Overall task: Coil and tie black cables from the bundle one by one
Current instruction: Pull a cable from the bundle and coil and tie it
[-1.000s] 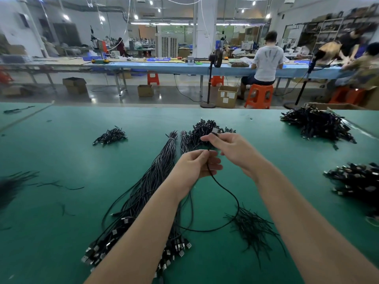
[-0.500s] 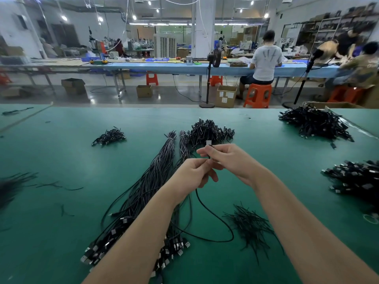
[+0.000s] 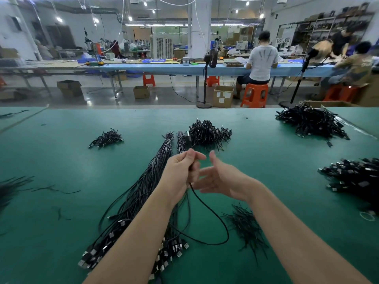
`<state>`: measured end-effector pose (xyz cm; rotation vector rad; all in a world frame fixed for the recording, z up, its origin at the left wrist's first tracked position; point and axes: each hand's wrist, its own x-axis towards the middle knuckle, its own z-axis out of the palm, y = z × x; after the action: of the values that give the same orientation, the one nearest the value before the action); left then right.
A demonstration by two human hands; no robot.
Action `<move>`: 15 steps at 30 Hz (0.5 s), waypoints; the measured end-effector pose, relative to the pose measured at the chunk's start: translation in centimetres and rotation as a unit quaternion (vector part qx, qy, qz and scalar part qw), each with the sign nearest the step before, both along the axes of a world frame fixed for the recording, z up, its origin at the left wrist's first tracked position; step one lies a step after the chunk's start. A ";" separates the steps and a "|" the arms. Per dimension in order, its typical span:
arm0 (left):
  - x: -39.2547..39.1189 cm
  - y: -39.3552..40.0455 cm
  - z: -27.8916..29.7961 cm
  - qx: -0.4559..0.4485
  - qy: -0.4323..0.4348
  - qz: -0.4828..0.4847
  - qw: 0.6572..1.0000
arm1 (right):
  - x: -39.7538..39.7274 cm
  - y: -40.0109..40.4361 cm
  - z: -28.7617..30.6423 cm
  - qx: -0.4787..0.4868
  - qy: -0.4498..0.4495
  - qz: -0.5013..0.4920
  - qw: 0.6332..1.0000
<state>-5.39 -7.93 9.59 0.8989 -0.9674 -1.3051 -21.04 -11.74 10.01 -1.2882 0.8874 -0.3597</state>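
A long bundle of black cables (image 3: 143,191) lies on the green table (image 3: 61,232), running from near me toward the middle. My left hand (image 3: 182,171) grips one black cable (image 3: 213,218), which hangs from my fist and loops down over the table to the right. My right hand (image 3: 219,177) is beside it with its fingers spread and straight, blurred by motion, holding nothing I can see. A loose heap of black ties (image 3: 246,228) lies under my right forearm.
Piles of coiled black cables sit at the back middle (image 3: 207,133), back left (image 3: 106,138), back right (image 3: 311,121) and far right (image 3: 354,177). Stray ties lie at the left (image 3: 55,189). Beyond the table, people work at a blue bench.
My right hand let go of the cable end it held near the left hand and opened, moving down and right. The left hand keeps the cable. The hanging loop has slid slightly.
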 end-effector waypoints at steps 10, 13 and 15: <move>1.9 2.2 0.0 -0.089 0.065 -0.232 0.966 | -0.5 -0.1 -0.8 0.220 -0.183 -0.078 0.955; 1.7 3.6 0.2 -0.080 -0.031 -0.293 0.952 | -0.1 -0.5 -0.1 0.225 -0.187 -0.088 0.952; 1.4 4.2 -0.1 -0.059 -0.084 -0.307 0.946 | 0.3 -0.9 0.4 0.227 -0.190 -0.095 0.950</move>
<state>-3.95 -3.69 9.54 0.6395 -1.5239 -1.6817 -20.74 -12.67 10.41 -0.6787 0.7095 -0.5017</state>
